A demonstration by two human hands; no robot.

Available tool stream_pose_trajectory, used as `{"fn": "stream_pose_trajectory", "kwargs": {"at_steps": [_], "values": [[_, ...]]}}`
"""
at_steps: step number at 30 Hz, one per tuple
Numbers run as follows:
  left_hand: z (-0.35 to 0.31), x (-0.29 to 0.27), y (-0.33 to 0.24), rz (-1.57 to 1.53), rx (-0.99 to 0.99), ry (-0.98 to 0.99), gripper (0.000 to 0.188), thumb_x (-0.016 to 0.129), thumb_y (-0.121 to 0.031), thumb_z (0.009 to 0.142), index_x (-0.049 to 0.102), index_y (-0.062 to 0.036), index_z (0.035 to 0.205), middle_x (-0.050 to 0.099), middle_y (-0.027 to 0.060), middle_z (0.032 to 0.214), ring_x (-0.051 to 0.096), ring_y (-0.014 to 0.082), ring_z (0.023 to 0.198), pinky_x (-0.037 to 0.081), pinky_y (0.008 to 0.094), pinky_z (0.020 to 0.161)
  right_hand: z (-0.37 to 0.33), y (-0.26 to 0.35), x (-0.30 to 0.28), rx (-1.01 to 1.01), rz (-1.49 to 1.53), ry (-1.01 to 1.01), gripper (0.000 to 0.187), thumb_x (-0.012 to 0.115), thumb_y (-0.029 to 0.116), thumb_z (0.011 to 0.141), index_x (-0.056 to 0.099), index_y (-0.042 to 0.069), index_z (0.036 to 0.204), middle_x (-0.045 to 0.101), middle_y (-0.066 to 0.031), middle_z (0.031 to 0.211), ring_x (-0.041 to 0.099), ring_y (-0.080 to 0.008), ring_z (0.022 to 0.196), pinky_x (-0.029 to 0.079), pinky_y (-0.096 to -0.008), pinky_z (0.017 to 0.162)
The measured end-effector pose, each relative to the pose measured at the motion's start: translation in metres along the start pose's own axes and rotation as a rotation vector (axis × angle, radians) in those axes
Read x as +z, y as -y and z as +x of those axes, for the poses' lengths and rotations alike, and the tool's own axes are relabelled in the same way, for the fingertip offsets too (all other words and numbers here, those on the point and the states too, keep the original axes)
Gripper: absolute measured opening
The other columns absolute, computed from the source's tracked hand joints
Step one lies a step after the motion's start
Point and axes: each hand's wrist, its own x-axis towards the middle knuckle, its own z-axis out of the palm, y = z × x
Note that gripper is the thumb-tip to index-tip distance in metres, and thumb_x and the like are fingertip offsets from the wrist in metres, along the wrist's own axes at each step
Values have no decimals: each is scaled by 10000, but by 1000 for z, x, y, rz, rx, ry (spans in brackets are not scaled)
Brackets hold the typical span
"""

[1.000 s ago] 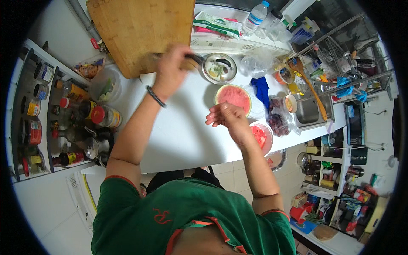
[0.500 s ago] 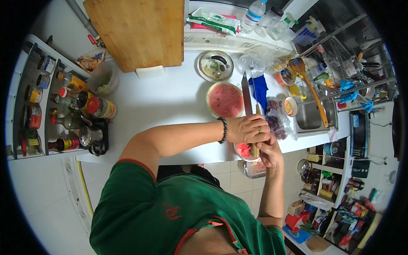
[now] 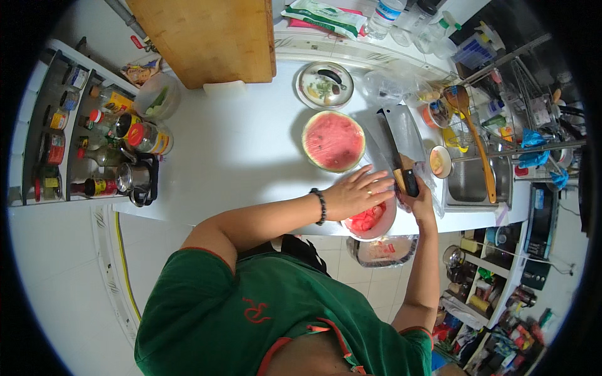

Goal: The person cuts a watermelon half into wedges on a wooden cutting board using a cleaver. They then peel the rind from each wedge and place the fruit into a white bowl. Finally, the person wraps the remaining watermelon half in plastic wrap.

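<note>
My right hand is closed around knife handles at the counter's front edge. A black handle shows at its fingers, and a wooden handle lies beside it. From there a narrow dark blade and a wide grey blade point away from me. My left hand is open, fingers spread, its fingertips close to the wooden handle. Below it stands a bowl with red watermelon pieces, partly hidden by that hand. Just beyond sits a cut watermelon half, red face up.
Behind the melon is a metal plate with a dark curved item. To the right are a small bowl, a wooden spatula and the sink. Jars stand left. A cutting board leans at the back.
My left hand has let go of the handles, opened and moved left over the bowl. The wide blade now shows its flat side, and the knives have shifted right in my right hand.
</note>
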Motion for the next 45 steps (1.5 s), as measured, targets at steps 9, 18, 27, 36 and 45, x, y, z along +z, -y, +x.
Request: {"fn": "stream_pose_trajectory", "kwargs": {"at_steps": [9, 18, 27, 36, 45], "values": [[-76, -63, 27, -130, -361, 60, 436, 593, -97, 826, 510, -43, 1250, 406, 136, 1353, 342, 315, 1303, 306, 419, 1088, 61, -40, 20, -336, -501, -105, 517, 630, -18, 680, 534, -53, 1186, 628, -143, 866, 596, -196, 802, 469, -333, 716], [-171, -109, 77, -129, -714, -146, 393, 631, -59, 816, 554, -44, 1202, 440, 138, 1333, 389, 307, 1271, 347, 388, 1062, 53, -23, 47, -190, -1359, -315, 649, 670, 170, 766, 416, -12, 1334, 526, -204, 1212, 551, -359, 1057, 444, -464, 876], [-190, -292, 262, 136, -749, -1018, 612, 608, -83, 829, 342, 49, 1364, 415, 251, 1354, 412, 376, 1255, 359, 407, 1041, 106, 217, 189, -792, -469, -36, 669, 682, 104, 806, 366, 5, 1387, 448, -221, 1367, 446, -330, 1263, 342, -370, 1050], [-140, -356, 323, 171, -1109, -1123, 714, 656, -230, 768, 368, 23, 1370, 415, 221, 1321, 407, 379, 1209, 340, 431, 1034, 184, 362, 319, -557, 281, 70, 656, 604, 32, 873, 267, 29, 1436, 420, -129, 1395, 460, -230, 1225, 366, -316, 1006], [-177, -353, 306, 20, -908, -1249, 566, 668, -194, 802, 457, -4, 1292, 423, 235, 1238, 438, 365, 1149, 420, 418, 944, 174, 334, 314, -632, 406, -124, 350, 586, 66, 901, 488, 10, 1232, 539, -56, 1093, 542, -164, 955, 436, -281, 858]]}}
